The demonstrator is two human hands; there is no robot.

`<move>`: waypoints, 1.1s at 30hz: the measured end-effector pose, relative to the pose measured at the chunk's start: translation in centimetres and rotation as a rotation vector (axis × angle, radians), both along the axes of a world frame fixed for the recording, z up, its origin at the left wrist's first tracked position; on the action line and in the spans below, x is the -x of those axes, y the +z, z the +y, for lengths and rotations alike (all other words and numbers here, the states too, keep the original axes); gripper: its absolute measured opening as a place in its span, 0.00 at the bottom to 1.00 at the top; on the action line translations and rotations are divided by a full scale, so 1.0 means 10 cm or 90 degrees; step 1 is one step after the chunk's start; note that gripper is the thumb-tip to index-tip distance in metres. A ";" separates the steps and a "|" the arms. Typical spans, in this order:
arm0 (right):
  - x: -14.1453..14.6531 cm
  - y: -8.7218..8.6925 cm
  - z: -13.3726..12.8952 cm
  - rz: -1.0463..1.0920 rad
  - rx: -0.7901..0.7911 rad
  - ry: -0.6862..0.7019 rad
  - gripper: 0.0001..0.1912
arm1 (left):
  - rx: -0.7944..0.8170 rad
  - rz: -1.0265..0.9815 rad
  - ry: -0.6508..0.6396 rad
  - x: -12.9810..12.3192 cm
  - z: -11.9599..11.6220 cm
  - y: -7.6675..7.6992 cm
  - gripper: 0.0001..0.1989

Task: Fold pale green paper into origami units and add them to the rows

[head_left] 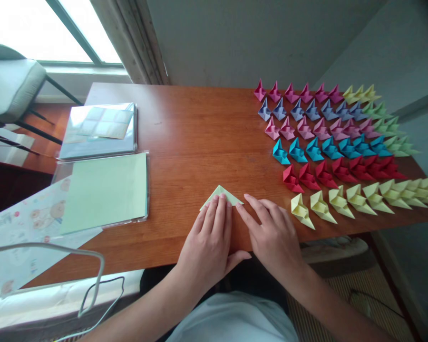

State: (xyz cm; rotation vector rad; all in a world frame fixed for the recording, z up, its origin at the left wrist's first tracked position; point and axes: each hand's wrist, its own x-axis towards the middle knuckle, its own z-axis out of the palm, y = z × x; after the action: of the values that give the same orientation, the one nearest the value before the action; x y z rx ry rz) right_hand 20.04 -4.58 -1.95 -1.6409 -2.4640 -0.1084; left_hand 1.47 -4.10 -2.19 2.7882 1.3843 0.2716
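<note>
A small pale-green sheet of paper folded into a triangle (231, 195) lies flat on the brown wooden table (199, 133), its point facing away from me. My left hand (209, 235) rests on it with outstretched fingers pressing down on its middle and left part. At the triangle's right corner, the index fingertip of my right hand (273, 230) touches or nearly touches the paper; its fingers are spread and hold nothing. The triangle's near edge is hidden under my left fingers.
Rows of folded paper boats, among them blue (314, 149), red (324, 175) and pale yellow (338, 202), fill the table's right side. Light-green paper sheets (109, 190) and a clear-wrapped pack (100, 142) lie left. A white cable (57, 247) loops at lower left.
</note>
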 end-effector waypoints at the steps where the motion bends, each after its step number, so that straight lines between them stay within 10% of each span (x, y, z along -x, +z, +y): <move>1: 0.01 0.00 0.00 -0.004 -0.005 -0.002 0.23 | 0.001 0.001 -0.003 0.01 0.01 0.01 0.50; 19: 0.06 0.07 0.09 0.076 -0.010 0.024 0.18 | -0.060 0.028 -0.007 0.67 -0.06 0.14 0.39; 26: 0.05 0.09 0.32 0.192 0.043 0.024 0.09 | -0.057 -0.088 0.124 0.57 0.13 0.21 0.19; 33: 0.07 0.10 0.45 0.267 0.064 -0.017 0.12 | 0.035 -0.161 0.171 0.20 0.37 0.19 0.20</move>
State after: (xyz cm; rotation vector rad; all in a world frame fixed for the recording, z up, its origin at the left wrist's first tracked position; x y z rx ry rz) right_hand 19.34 -0.08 -0.96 -1.5450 -2.1569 0.3283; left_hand -0.58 -0.44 -0.28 2.4164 1.6658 0.5583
